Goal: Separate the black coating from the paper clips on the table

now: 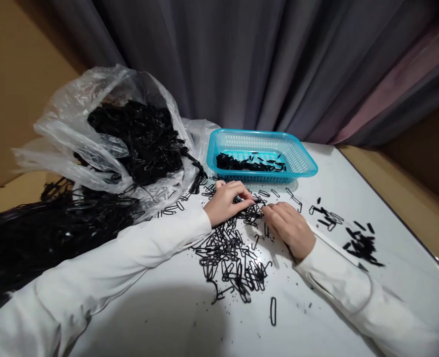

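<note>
Over a heap of thin black loops (224, 248) on the white table, my left hand (227, 202) is closed, thumb and fingertips pinched together at a small black loop. Facing it from the right, my right hand (289, 227) has its fingers curled together. Its fingertips come close to the left ones, and what they hold is too small to make out. Just behind both hands stands a blue plastic basket (304, 168) with short black pieces (237, 162) lying in it.
A clear plastic bag (66, 114) full of black strips (141, 144) stands at back left. More tangled black strands (55, 238) spread beside my left sleeve. Small black pieces (362, 245) form a pile at right. A grey curtain (219, 59) hangs behind the table (390, 292).
</note>
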Demonstrator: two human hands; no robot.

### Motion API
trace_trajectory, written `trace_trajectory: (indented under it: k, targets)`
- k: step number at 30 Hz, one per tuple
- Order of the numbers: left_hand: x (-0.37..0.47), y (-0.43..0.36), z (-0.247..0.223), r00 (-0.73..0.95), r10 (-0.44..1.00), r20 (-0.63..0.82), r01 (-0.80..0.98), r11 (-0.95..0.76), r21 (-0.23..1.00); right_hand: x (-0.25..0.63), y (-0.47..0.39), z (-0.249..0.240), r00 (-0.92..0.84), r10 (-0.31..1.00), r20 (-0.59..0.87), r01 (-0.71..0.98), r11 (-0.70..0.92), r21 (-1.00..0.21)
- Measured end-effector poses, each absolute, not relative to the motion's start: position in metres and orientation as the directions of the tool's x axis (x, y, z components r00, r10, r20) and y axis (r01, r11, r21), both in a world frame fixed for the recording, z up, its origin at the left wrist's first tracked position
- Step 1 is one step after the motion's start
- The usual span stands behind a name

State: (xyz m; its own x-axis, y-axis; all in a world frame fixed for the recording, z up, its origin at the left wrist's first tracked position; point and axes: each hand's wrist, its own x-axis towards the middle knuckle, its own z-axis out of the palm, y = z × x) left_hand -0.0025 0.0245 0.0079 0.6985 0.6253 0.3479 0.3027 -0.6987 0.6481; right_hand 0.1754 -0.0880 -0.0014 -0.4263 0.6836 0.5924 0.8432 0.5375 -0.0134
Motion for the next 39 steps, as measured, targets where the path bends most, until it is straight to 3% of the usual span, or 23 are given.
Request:
trace_trajectory:
  k: [9,14,23,31,39]
  targets:
    - [-0.0043,0.0242,0.0087,0.675,0.607,0.419,0.255,-0.725,0.640,0.1745,-0.0860,0.0018,-0.179,0.720,0.670,0.928,0.349,-0.127]
    - [-0.0050,0.0230,0.0079,0.678,0.543,0.495,0.169,-0.771,0.614,0.1745,-0.0859,0.0043,-0.184,0.743,0.644,0.937,0.331,-0.115]
    - [-0.0048,0.0216,0.0104,0.720,0.499,0.483,0.154,-0.793,0.590,0.1738,-0.0854,0.0017,-0.167,0.742,0.649,0.953,0.291,-0.088]
    - [-0.0021,0.0244,0.0080,0.660,0.613,0.434,0.321,-0.753,0.575,0.1762,-0.0844,0.0008,-0.083,0.713,0.696,0.949,0.271,-0.164]
    - [-0.0037,0.0213,0.0109,0.702,0.537,0.468,0.187,-0.772,0.607,0.1756,-0.0848,0.0014,-0.129,0.739,0.661,0.944,0.296,-0.146]
